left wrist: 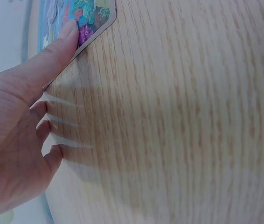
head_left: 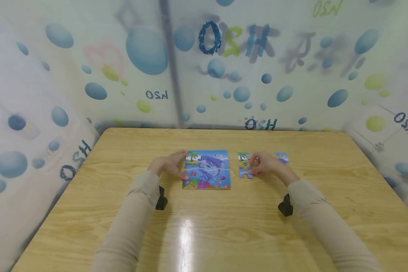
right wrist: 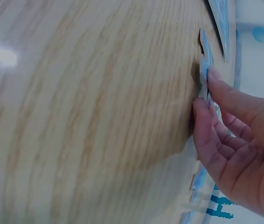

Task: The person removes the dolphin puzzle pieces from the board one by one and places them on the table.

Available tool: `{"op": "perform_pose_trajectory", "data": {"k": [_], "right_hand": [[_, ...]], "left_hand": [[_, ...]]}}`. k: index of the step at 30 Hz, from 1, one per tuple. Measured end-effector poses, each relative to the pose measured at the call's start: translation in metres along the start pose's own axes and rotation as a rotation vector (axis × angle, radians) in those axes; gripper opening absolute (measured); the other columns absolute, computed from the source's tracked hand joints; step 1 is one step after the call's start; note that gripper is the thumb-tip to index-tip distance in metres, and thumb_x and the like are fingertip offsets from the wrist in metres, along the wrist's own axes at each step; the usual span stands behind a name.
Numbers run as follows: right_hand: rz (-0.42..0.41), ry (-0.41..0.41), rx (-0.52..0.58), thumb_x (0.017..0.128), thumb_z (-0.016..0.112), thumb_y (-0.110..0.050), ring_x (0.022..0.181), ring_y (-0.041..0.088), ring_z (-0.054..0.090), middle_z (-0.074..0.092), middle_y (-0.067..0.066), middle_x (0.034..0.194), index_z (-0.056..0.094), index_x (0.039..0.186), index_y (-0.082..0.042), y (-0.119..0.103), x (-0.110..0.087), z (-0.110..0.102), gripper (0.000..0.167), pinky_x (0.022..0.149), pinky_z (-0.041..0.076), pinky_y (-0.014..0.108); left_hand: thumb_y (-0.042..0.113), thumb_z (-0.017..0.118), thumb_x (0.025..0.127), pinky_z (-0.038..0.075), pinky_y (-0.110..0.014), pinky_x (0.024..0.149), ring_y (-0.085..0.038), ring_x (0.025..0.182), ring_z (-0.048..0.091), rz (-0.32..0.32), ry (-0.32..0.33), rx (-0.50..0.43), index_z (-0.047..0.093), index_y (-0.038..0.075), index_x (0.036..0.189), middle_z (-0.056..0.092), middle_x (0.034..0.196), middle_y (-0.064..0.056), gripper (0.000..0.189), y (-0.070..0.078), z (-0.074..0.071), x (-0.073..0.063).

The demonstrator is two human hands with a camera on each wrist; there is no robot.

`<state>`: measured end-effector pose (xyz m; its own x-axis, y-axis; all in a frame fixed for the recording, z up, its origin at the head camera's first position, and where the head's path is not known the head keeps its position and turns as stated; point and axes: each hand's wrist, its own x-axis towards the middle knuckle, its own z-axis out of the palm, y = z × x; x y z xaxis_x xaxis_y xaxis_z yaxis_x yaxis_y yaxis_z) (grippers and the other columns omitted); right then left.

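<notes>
A square dolphin picture (head_left: 209, 170) lies flat on the wooden table. My left hand (head_left: 170, 165) rests at its left edge; in the left wrist view the thumb (left wrist: 57, 51) lies over a corner of the picture, while the other fingers reach down beside it. To the right of the picture, my right hand (head_left: 266, 165) pinches a blue jigsaw puzzle piece (head_left: 244, 173) between thumb and fingers. That piece (right wrist: 204, 70) appears nearly edge-on in the right wrist view. A palm-tree puzzle piece (head_left: 243, 155) lies just behind it.
Beyond my right hand, another blue puzzle piece (head_left: 283, 156) shows partly on the table (head_left: 204, 241). Black wrist mounts (head_left: 161, 199) hang below both sleeves. A patterned curtain (head_left: 204, 75) encloses the table's back and sides.
</notes>
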<state>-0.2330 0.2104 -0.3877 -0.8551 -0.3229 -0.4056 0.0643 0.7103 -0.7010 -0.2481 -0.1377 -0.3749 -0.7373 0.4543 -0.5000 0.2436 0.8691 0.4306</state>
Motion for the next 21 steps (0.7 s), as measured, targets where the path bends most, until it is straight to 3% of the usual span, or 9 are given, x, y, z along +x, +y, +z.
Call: {"op": "perform_pose_trajectory", "data": {"k": [9, 16, 21], "right_hand": [[0.121, 0.029, -0.169, 0.076, 0.072, -0.009, 0.059, 0.011, 0.052, 0.054, 0.005, 0.075, 0.05, 0.091, 0.0, -0.014, 0.001, -0.003, 0.029, 0.056, 0.048, 0.021], [0.171, 0.018, -0.179, 0.075, 0.073, -0.006, 0.058, 0.011, 0.051, 0.053, 0.005, 0.074, 0.049, 0.086, 0.0, -0.017, 0.004, -0.004, 0.027, 0.053, 0.045, 0.021], [0.141, 0.01, -0.164, 0.076, 0.072, -0.008, 0.059, 0.011, 0.051, 0.055, 0.005, 0.074, 0.049, 0.086, 0.0, -0.02, 0.002, -0.004, 0.026, 0.054, 0.047, 0.022]], "left_hand": [[0.035, 0.068, 0.08, 0.004, -0.051, 0.116, -0.034, 0.142, -0.003, 0.009, 0.009, -0.012, 0.002, 0.008, 0.148, -0.006, 0.155, -0.013, 0.099, 0.0, 0.001, -0.001], [0.035, 0.068, 0.08, 0.005, -0.05, 0.116, -0.033, 0.142, -0.003, 0.014, 0.013, 0.0, 0.001, 0.007, 0.147, -0.006, 0.155, -0.014, 0.099, 0.003, 0.001, -0.003], [0.035, 0.068, 0.08, 0.005, -0.05, 0.116, -0.033, 0.142, -0.003, 0.009, 0.009, -0.004, 0.001, 0.007, 0.147, -0.006, 0.155, -0.013, 0.099, 0.002, 0.001, -0.003]]}}
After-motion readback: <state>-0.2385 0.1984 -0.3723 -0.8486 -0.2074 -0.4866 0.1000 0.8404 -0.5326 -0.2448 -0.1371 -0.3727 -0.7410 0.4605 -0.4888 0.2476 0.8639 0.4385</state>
